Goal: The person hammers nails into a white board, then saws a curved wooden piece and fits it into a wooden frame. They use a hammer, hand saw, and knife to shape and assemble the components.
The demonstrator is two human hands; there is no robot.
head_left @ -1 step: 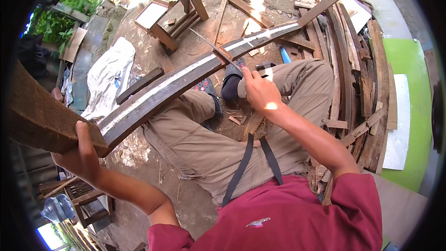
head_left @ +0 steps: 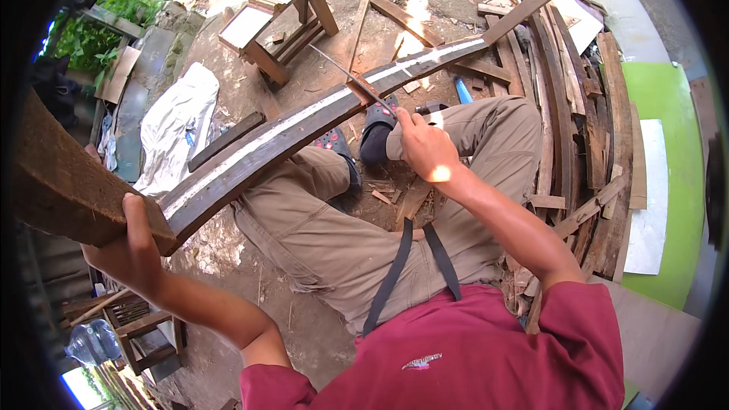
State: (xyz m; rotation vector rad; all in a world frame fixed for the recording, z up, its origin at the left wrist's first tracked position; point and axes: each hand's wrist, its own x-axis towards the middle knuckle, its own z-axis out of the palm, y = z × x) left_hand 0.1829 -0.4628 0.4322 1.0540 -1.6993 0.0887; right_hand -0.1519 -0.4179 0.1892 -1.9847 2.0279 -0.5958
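Note:
A long dark wooden beam point(head_left: 228, 169) with a pale strip along its top slants across my lap, its near part against my thigh. Near its middle is a notch point(head_left: 360, 92) of fresher, reddish wood. My right hand point(head_left: 427, 144) is closed on the near end of a long thin metal tool point(head_left: 331, 59), perhaps a file, which lies across the notch. At the beam's left end stands a thick brown wood piece point(head_left: 68, 182). My left hand point(head_left: 133, 247) grips this piece from below, one finger up along its face; the other fingers are mostly hidden.
A small wooden bench point(head_left: 285, 19) with pale tops stands at the far left-centre. A white cloth sack point(head_left: 178, 125) lies left of the beam. Stacked timber point(head_left: 566, 106) fills the right side, beside a green panel point(head_left: 668, 182). Wood offcuts point(head_left: 387, 197) litter the ground between my legs.

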